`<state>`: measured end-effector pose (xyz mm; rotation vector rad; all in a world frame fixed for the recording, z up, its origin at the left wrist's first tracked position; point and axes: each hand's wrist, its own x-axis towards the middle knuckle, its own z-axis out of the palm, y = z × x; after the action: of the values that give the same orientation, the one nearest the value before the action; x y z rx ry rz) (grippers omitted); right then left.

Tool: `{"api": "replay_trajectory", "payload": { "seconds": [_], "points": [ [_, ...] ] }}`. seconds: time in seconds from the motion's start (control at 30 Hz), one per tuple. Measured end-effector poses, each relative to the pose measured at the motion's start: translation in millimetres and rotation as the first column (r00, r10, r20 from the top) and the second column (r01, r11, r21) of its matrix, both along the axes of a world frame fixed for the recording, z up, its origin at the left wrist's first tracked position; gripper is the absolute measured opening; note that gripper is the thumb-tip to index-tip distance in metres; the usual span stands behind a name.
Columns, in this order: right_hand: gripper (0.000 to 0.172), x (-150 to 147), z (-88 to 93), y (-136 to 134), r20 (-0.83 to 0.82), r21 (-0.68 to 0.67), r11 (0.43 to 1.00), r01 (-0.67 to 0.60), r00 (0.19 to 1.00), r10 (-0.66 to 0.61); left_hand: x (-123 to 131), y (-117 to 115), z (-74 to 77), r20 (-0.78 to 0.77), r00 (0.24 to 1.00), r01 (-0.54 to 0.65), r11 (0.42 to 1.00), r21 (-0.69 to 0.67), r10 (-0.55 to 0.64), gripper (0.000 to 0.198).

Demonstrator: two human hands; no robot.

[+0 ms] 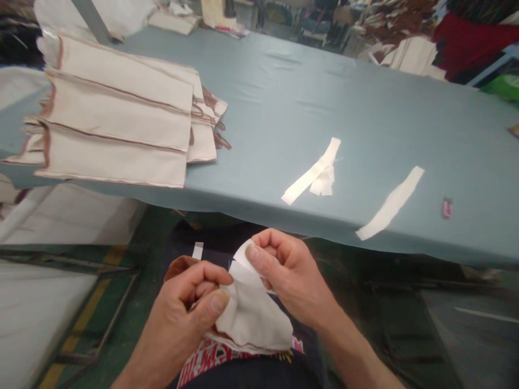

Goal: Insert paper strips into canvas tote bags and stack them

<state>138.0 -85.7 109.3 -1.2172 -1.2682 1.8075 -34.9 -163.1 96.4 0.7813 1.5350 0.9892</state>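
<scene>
A cream fabric piece (255,319) lies over my lap, its lower edge showing a thin brown line. My left hand (190,302) is closed, thumb and forefinger pinching the fabric's left edge. Between the thumb and fingers of my right hand (284,270) is a small white strip (242,254), held at the fabric's upper end. Whether the strip is attached to the fabric I cannot tell. Brown material (178,266) shows behind my left hand. Another short white strip (198,250) rests on the dark cloth just beyond it.
A blue-grey covered table (259,129) spans the view ahead. Stacked cream fabric pieces with brown edging (117,119) lie at its left. Crossed white strips (312,172), a single white strip (391,204) and a small pink object (446,208) lie near its front edge. Metal frames (101,319) stand below left.
</scene>
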Motion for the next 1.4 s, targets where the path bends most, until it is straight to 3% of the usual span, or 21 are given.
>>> {"api": "replay_trajectory", "payload": {
  "seconds": [0.07, 0.13, 0.3, 0.37, 0.53, 0.67, 0.83, 1.03, 1.23, 1.33, 1.4],
  "points": [
    [0.031, 2.8, 1.2, 0.1, 0.106, 0.035, 0.997, -0.071, 0.992, 0.067, -1.6, 4.1, 6.6, 0.109, 0.993, -0.042, 0.996, -0.079, 0.05, 0.034],
    [0.027, 3.3, 4.0, -1.0, 0.185, 0.075, 0.988, -0.133, 0.976, 0.117, -2.5, 10.3, 10.0, 0.176, 0.984, -0.011, 0.994, -0.105, 0.029, 0.037],
    [0.023, -0.4, 13.6, -2.9, 0.24, 0.136, 0.963, -0.234, 0.951, 0.197, -11.2, 19.8, 0.6, 0.272, 0.946, 0.198, 0.979, -0.045, -0.178, 0.038],
    [0.021, -2.4, 15.6, -2.1, 0.249, 0.132, 0.955, -0.264, 0.942, 0.226, -15.7, 19.2, -4.2, 0.275, 0.938, 0.228, 0.973, -0.024, -0.213, 0.035],
    [0.024, -6.6, 13.4, 1.9, 0.206, 0.061, 0.947, -0.315, 0.932, 0.297, -21.0, 17.0, -3.1, 0.163, 0.96, 0.225, 0.974, 0.034, -0.228, 0.038],
    [0.039, -6.0, 10.3, 5.8, 0.13, -0.009, 0.942, -0.335, 0.934, 0.333, -24.0, 17.5, -1.0, 0.021, 0.976, 0.213, 0.972, 0.1, -0.216, 0.052],
    [0.061, -3.6, 6.2, 9.8, 0.072, -0.03, 0.926, -0.376, 0.923, 0.377, -28.6, 13.6, -9.2, 0.085, 0.972, 0.217, 0.975, 0.048, -0.22, 0.051],
    [0.059, -3.1, 3.1, 10.8, -0.006, -0.075, 0.922, -0.38, 0.925, 0.38, -27.4, 11.7, -8.1, 0.085, 0.972, 0.213, 0.975, 0.058, -0.217, 0.051],
    [0.052, -1.9, 5.0, 9.5, 0.05, -0.054, 0.94, -0.336, 0.94, 0.339, -26.8, 13.5, -0.2, -0.084, 0.972, 0.229, 0.965, 0.125, -0.22, 0.058],
    [0.055, -0.6, 4.1, 7.7, 0.041, -0.046, 0.96, -0.275, 0.96, 0.277, -26.7, 8.3, -4.7, -0.152, 0.978, 0.163, 0.979, 0.12, -0.145, 0.061],
    [0.057, -0.8, -0.8, 5.0, 0.009, -0.05, 0.975, -0.217, 0.976, 0.218, -24.4, 2.8, -9.6, -0.21, 0.977, 0.058, 0.988, 0.14, -0.028, 0.058]
  ]
}}
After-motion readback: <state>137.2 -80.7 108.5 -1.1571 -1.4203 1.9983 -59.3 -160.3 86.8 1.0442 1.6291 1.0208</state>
